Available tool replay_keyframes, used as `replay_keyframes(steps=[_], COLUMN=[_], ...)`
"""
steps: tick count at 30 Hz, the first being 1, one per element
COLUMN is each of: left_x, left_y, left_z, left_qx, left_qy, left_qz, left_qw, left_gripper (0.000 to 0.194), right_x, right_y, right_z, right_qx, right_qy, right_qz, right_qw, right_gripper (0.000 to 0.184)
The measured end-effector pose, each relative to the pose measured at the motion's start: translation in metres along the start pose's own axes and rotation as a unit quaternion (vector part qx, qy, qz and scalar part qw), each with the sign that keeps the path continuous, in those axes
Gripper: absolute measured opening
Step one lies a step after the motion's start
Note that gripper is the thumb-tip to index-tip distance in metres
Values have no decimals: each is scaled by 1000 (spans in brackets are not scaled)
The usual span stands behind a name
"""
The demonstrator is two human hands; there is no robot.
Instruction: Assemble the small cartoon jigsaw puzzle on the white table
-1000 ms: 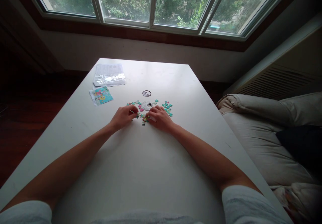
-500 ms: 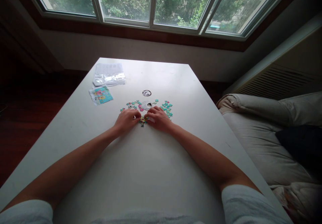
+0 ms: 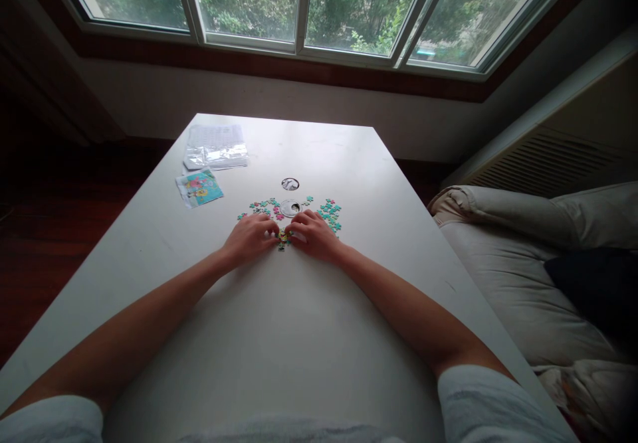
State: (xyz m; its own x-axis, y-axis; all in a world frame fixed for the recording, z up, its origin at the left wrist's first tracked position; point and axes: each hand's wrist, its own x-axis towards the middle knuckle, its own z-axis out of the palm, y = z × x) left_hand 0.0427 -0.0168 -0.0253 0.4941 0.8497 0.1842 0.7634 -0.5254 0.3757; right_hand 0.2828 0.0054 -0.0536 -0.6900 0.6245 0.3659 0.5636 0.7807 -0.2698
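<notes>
Now left hand (image 3: 248,237) shifted rightward to puzzle pieces (image 3: 282,238) | right hand (image 3: 315,235) unmoved | both hands' fingers (image 3: 268,226) curled, hold unclear

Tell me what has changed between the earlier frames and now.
The left hand has moved to the person's right and slightly nearer them, bringing its fingers to the small cluster of puzzle pieces between the hands. Whether it gripped or released a piece is too small to tell. The right hand stayed at the cluster's other side; the picture card, plastic packet and round discs stayed put.
</notes>
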Motion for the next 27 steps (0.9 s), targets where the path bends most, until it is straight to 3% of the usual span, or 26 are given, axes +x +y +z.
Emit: replay_keyframes(steps=[27], left_x=[-2], left_y=[10], left_z=[-6], left_qx=[60], left_qy=[-19], left_qz=[51], left_qw=[997], left_gripper=[18], right_x=[0], right_y=[1], right_z=[2], right_qx=[-2], right_qy=[2], right_qz=[0], right_qw=[1000], right_gripper=[17])
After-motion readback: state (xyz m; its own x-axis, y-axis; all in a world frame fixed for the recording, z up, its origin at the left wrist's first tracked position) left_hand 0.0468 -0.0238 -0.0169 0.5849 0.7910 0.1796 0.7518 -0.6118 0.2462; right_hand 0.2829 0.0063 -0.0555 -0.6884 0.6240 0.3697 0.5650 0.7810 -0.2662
